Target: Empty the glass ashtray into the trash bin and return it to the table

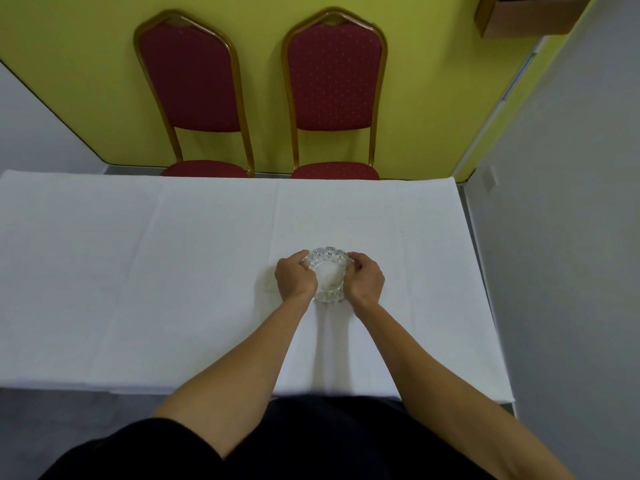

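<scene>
1. Nearest the camera is the person's dark clothing, filling the bottom of the view against the near edge of the table.
2. 2 bare forearms reach forward from it over the near edge and meet toward the middle of the surface, somewhat right of centre.
3. The left hand curls around the left side of the glass ashtray, fingers bent over the rim and touching the glass.
4. The right hand mirrors it on the right side, fingers wrapped against the rim, so the ashtray is clasped between both hands.
5. The ashtray is clear, round and scalloped at its edge; its bowl looks pale, and I cannot tell whether anything lies inside it.
6. It appears to sit on the white tablecloth, though whether it is resting fully or slightly lifted cannot be told.
7. The cloth covers the whole table and shows faint fold creases running from the far edge to the near edge.
8. Beyond the far edge stand 2 red padded chairs, the left chair and the right chair, both with gold frames, side by side against a yellow-green wall.
9. A cardboard box shows at the upper right corner of the view.
</scene>
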### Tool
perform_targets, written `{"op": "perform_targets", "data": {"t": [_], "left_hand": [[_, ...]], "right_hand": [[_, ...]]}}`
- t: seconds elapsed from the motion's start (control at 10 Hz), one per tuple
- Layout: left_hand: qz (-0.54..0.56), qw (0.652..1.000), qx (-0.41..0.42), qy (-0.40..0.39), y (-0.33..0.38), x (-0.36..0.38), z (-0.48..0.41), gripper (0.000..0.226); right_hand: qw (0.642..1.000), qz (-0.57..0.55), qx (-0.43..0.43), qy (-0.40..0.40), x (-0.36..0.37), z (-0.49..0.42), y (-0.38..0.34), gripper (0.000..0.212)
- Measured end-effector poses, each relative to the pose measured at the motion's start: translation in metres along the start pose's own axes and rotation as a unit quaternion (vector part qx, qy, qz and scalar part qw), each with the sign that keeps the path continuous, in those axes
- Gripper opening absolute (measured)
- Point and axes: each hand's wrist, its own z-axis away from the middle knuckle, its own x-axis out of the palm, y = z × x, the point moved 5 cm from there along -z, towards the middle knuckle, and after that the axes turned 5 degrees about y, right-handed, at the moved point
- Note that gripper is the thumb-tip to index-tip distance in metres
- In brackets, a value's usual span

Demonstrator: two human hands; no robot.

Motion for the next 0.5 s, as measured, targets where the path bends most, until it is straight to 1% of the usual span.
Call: {"op": "perform_targets", "data": {"t": [0.1,0.3,0.4,0.5], "left_hand": [[-0.022,1.0,0.021,-0.004,0.002,-0.002,-0.001,0.035],[-0.086,0.991,0.101,-0.034,0.0,-0.01,0.004,0.037],[-0.107,0.983,0.141,-0.049,0.003,-0.018,0.001,0.037],[-0.108,0.977,0.176,-0.045,0.03,-0.032,-0.005,0.036]], "right_hand": [[1.0,0.003,-0.003,-0.001,-0.002,0.0,-0.002,0.028],[0.999,0.036,-0.02,-0.006,-0.002,-0.002,-0.004,0.028],[0.997,0.057,-0.041,-0.01,-0.003,-0.004,-0.012,0.03],[0.995,0.066,-0.078,-0.003,-0.008,-0.013,-0.039,0.032]]}}
